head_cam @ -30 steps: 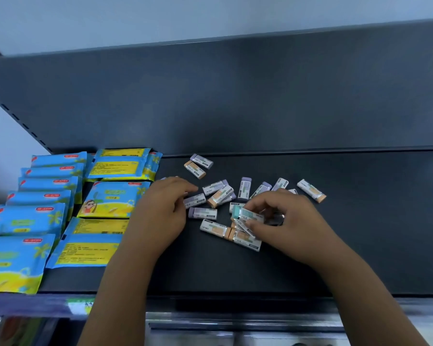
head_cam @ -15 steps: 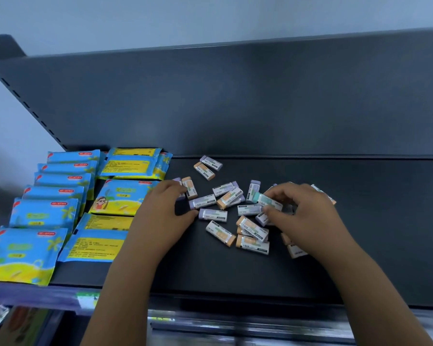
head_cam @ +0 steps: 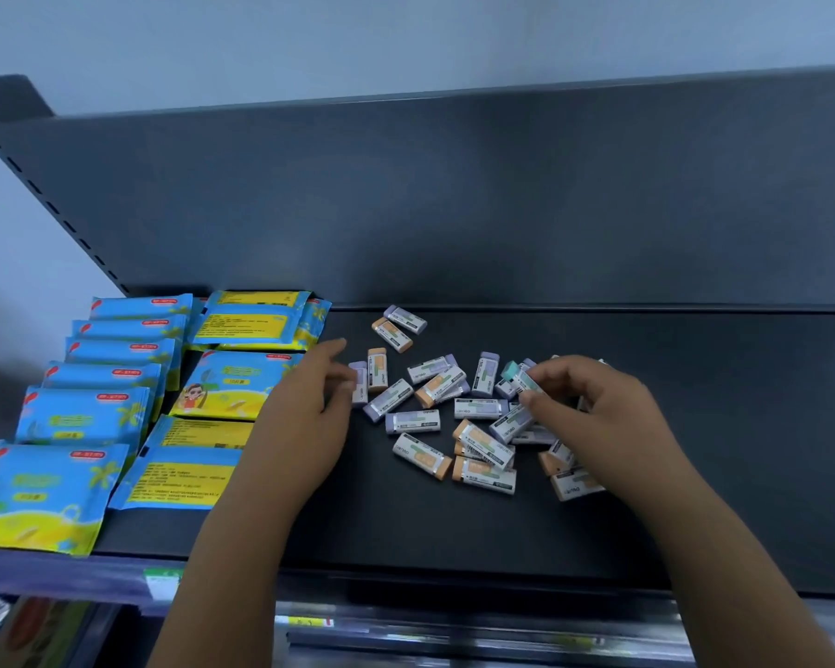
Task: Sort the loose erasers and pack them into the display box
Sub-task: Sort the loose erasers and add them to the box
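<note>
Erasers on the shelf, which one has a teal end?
The teal-ended eraser pinched in the right hand; the others in view show purple or orange ends.

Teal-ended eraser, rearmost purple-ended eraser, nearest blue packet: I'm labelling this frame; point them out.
teal-ended eraser (head_cam: 510,370): head view, its teal end.
rearmost purple-ended eraser (head_cam: 406,319): head view, its sleeve's middle.
nearest blue packet (head_cam: 44,494): head view, its front's centre.

Dim, bluish, even light casts only faint, soft shadows on the dark shelf (head_cam: 695,450). Wide-angle distortion bows its back panel (head_cam: 454,209) at the left. Print on the erasers (head_cam: 483,445) is softly blurred, and so is the near bottom strip.
</note>
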### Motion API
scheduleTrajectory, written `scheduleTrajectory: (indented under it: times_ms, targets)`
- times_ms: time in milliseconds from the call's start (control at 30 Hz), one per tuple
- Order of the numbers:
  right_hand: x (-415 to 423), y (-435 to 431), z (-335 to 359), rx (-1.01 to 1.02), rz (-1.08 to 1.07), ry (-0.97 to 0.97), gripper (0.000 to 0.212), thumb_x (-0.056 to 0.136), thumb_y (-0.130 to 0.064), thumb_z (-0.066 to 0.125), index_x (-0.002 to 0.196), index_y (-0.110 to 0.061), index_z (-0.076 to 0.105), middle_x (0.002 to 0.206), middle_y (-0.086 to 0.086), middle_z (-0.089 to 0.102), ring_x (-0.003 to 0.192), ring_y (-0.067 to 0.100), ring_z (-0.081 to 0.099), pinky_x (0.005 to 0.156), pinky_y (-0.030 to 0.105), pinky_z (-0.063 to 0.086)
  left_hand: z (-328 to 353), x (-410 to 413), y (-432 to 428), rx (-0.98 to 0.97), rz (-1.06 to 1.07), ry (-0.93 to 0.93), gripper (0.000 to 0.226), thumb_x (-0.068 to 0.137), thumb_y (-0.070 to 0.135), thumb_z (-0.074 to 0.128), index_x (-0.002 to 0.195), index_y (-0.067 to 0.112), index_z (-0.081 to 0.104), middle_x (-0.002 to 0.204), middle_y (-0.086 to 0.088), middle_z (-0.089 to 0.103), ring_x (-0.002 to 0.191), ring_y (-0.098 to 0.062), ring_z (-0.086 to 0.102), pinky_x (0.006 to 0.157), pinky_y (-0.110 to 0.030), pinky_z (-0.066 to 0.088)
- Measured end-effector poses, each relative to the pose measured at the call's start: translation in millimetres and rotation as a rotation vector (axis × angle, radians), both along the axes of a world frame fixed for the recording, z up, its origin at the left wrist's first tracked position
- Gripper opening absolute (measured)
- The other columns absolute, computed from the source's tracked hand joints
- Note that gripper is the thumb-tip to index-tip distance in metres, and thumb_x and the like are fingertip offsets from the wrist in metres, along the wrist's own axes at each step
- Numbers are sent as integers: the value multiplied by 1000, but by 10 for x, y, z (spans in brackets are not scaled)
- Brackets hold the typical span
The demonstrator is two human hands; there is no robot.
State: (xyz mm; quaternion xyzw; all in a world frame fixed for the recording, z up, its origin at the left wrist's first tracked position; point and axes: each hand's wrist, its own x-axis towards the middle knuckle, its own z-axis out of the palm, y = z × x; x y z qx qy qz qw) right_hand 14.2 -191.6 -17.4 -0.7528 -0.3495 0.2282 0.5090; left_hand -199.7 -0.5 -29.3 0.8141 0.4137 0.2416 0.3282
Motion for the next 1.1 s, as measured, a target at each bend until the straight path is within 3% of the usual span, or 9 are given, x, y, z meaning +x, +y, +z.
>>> scheduleTrajectory:
  times_ms: [167, 267, 400, 567, 700, 833, 967, 1100]
  targets:
    - [21, -32, 25, 42, -31, 56, 11, 91, -19, 74, 95, -29, 76, 88, -11, 75, 77, 0, 67, 63, 11, 49, 75, 218, -131, 274, -114, 53, 22, 90, 37, 67, 109, 26, 71, 111, 12, 64, 110, -12, 54, 94, -32, 43]
    - [19, -36, 26, 24, -34, 55, 11, 91, -20, 74, 95, -30, 75, 87, -12, 75, 73, -3, 65, 62, 10, 47, 77, 446, -240, 338, -169, 182, 36, 81, 55, 66, 104, 28, 73, 114, 14, 62, 117, -15, 45, 93, -36, 43]
    - [13, -72, 23, 39, -47, 40, 12, 91, -18, 74, 93, -30, 76, 86, -12, 75, 75, -2, 65, 62, 11, 48, 82, 638, -254, 370, -167, 316, 19, 87, 38, 66, 102, 28, 71, 119, 15, 61, 122, -19, 44, 93, -38, 44]
    - [105, -145, -3, 60, -145, 44, 9, 91, -22, 74, 94, -30, 76, 92, -11, 76, 88, 8, 71, 79, 32, 57, 78, 640, -160, 326, -129, 330, 11, 82, 33, 63, 91, 29, 67, 98, 15, 59, 103, -16, 49, 80, -36, 45]
    - [179, -201, 9, 82, -207, 46, 13, 91, -18, 72, 92, -31, 75, 88, -12, 75, 80, 7, 72, 68, 21, 53, 92, 605, -122, 305, -70, 305, 8, 79, 27, 63, 87, 27, 67, 94, 10, 59, 93, -19, 51, 77, -40, 49]
    - [248, -249, 19, 76, -280, 46, 11, 91, -20, 73, 93, -31, 75, 90, -12, 75, 83, 5, 71, 76, 27, 54, 75, 645, -139, 392, -35, 319, 10, 83, 28, 63, 92, 24, 66, 96, 5, 62, 91, -23, 50, 74, -40, 49]
    - [316, -297, 20, 45, -401, 9, 6, 90, -27, 73, 92, -33, 74, 89, -15, 73, 84, -1, 67, 71, 24, 52, 103, 793, -249, 421, -182, 295, 18, 87, 30, 64, 105, 30, 65, 108, 11, 63, 103, -22, 51, 79, -39, 48]
    - [368, -356, 12, -42, -469, 11, 6, 92, -29, 69, 95, -32, 72, 93, -15, 71, 86, 2, 65, 65, 22, 47, 177, 858, -369, 354, -507, 167, 21, 88, 39, 68, 108, 33, 69, 112, 19, 61, 114, -14, 49, 94, -35, 44]
